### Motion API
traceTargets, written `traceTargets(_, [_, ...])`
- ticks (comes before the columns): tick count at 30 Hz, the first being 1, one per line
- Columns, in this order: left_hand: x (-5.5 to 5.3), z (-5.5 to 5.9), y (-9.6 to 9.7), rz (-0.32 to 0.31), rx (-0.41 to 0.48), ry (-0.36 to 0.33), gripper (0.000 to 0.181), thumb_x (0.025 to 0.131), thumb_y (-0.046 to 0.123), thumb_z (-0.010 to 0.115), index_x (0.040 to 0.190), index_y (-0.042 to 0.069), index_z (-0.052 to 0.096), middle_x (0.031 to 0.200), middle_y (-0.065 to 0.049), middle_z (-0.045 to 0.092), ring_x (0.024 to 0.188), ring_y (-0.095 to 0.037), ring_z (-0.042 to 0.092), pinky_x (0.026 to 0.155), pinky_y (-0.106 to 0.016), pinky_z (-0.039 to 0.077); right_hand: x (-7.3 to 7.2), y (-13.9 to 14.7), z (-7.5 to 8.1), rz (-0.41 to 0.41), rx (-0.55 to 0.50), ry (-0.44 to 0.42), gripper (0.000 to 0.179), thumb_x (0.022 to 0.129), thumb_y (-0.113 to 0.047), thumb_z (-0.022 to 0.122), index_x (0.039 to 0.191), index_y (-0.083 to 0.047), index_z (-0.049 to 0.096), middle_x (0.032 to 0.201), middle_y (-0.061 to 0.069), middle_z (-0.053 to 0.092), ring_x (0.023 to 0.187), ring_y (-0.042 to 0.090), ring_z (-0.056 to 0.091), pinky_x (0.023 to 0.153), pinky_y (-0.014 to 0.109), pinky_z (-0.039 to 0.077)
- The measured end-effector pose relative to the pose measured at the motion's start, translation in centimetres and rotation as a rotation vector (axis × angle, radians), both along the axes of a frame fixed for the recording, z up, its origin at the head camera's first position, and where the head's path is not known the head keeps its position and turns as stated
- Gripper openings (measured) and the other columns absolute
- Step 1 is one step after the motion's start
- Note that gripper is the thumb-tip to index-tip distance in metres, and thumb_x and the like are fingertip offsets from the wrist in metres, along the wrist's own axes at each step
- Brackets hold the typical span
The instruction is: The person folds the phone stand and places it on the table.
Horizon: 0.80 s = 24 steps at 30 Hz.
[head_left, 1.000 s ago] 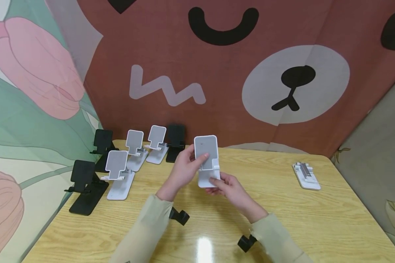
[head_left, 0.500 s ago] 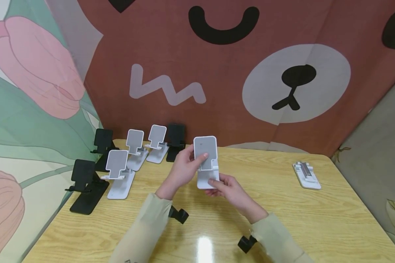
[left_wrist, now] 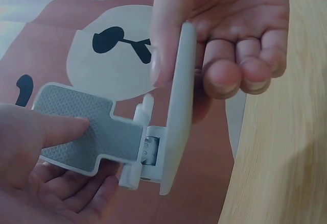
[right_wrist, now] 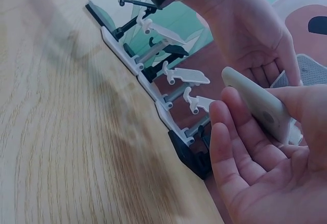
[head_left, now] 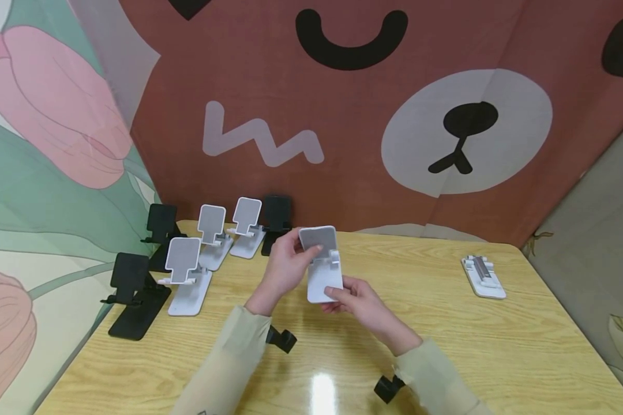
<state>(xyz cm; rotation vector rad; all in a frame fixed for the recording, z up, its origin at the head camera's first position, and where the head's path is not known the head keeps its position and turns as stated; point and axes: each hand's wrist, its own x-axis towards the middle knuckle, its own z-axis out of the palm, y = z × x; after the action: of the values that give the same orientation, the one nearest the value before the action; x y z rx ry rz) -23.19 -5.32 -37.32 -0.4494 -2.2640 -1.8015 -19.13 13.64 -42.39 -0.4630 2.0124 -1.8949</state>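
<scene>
A white folding phone stand [head_left: 324, 279] with a grey pad is held up above the table between both hands. My left hand [head_left: 286, 262] pinches its padded upper plate, thumb across the grey face and fingers behind. On the lower right, my right hand [head_left: 360, 300] grips the base plate, thumb on top. The left wrist view shows the grey plate [left_wrist: 92, 127] standing at a wide angle to the white base [left_wrist: 180, 106], with the hinge between them. Seen from the right wrist, the base [right_wrist: 260, 106] lies between the right thumb and fingers.
Unfolded stands cluster at the table's left: black ones [head_left: 140, 300] and white ones [head_left: 191, 291], some along the back edge. A folded white stand [head_left: 484, 278] lies at the right. Behind the wooden table [head_left: 446, 346] hangs a printed cloth [head_left: 353, 144].
The padded plate has tilted relative to the base, so its face looks shorter and more of the base shows. Both hands have shifted slightly left with the stand, their grips kept.
</scene>
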Motion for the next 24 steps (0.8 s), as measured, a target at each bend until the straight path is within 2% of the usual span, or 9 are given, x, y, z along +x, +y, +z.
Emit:
traceTargets(9, [-0.01,0.11,-0.08,0.020,-0.017,0.005,0.023,0.092,0.002,0.074,0.115,-0.001,0.069,0.107,-0.011,0.072,0.098,-0.022,0.069,0.089,-0.041,0.054,0.14,-0.34,-0.07,-0.001,-0.017,-0.008,0.039,0.106,-0.016,0.056,0.127,0.016,0.054,0.107,0.023,0.069,0.099,0.044,0.066,0.089,0.054,0.054])
traceTargets(16, [0.32,0.36,0.22,0.024,-0.033,-0.003,0.026,0.090,0.005,0.077,0.114,-0.001,0.070,0.109,-0.010,0.072,0.104,-0.026,0.067,0.098,-0.046,0.049,0.24,-0.32,-0.31,0.000,-0.039,-0.040,0.040,0.106,-0.016,0.056,0.129,0.016,0.053,0.111,0.030,0.066,0.099,0.034,0.068,0.093,0.054,0.052])
traceTargets(21, [0.43,0.55,0.38,0.014,-0.015,-0.056,0.033,0.091,0.024,0.080,0.116,0.006,0.072,0.110,-0.003,0.071,0.108,-0.021,0.065,0.097,-0.044,0.049,0.06,-0.24,-0.61,-0.005,-0.049,-0.053,0.040,0.106,-0.016,0.055,0.132,0.015,0.052,0.112,0.024,0.067,0.103,0.037,0.067,0.096,0.056,0.050])
traceTargets(24, [0.42,0.69,0.39,0.010,0.017,-0.091,0.038,0.097,0.041,0.070,0.115,0.007,0.073,0.112,-0.002,0.071,0.108,-0.019,0.063,0.096,-0.043,0.049,-0.07,-0.25,-0.64,-0.014,-0.048,-0.054,0.041,0.107,-0.016,0.055,0.133,0.015,0.051,0.112,0.019,0.068,0.102,0.034,0.068,0.096,0.054,0.050])
